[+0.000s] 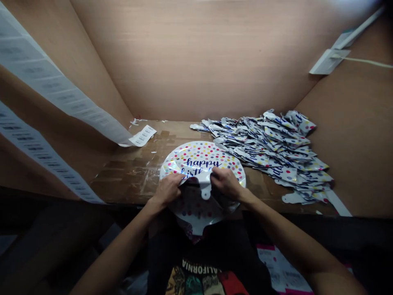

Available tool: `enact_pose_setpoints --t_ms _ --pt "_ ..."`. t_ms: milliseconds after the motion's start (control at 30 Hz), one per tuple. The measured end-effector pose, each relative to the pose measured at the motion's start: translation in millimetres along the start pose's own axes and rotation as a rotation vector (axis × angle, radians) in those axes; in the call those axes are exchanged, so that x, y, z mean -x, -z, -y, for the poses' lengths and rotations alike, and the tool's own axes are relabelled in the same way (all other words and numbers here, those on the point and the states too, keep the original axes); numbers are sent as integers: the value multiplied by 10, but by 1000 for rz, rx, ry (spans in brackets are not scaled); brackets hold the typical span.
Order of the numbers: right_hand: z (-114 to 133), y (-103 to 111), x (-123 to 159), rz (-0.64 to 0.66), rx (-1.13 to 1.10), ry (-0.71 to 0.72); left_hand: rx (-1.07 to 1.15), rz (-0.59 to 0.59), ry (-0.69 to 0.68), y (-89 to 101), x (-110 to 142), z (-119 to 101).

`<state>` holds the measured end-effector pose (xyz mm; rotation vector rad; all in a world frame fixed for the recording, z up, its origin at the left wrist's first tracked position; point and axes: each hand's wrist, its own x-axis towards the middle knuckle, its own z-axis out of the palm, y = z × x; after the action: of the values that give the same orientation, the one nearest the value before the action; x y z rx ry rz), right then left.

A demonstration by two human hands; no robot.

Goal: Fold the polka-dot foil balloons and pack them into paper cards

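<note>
Fingers (175,181) grip foil balloon (201,157) from both sides

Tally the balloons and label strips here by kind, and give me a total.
Held foil balloon: 1
Printed label strips: 2
Pile of flattened foil balloons: 1 (the balloons in it overlap too much to count singly)
Total: 4

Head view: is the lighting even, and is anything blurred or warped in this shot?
In the head view, the foil balloon shows glare on its surface, the wide lens bends the wooden walls inward, the lower foreground falls into deep shadow, and the label strip is too blurred to read.
</note>
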<state>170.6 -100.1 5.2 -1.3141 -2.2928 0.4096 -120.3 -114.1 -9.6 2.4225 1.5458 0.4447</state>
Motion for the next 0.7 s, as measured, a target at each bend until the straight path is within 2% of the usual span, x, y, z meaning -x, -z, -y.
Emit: enact_pose_setpoints --t_ms 100,133,233,300,400,533,633,700 --pt "-141 -39 393 198 106 227 -59 20 -13 -12 128 223" --pt "-222 -47 531 233 133 258 -55 31 -43 -16 183 333" --pt "-504 -43 861 230 160 201 25 57 -121 -17 322 691" --pt "-677 -7 927 197 102 129 115 58 -113 16 325 882" --pt "-882 82 715 142 -56 -85 191 51 24 113 98 1011" --pt "-1074 153 79 56 -23 -462 -24 85 331 178 -507 937" --pt "-1162 146 -292 33 56 -596 -149 66 497 145 -886 853" --pt "-1195 131 -397 69 63 -625 -182 33 558 121 -1001 812"
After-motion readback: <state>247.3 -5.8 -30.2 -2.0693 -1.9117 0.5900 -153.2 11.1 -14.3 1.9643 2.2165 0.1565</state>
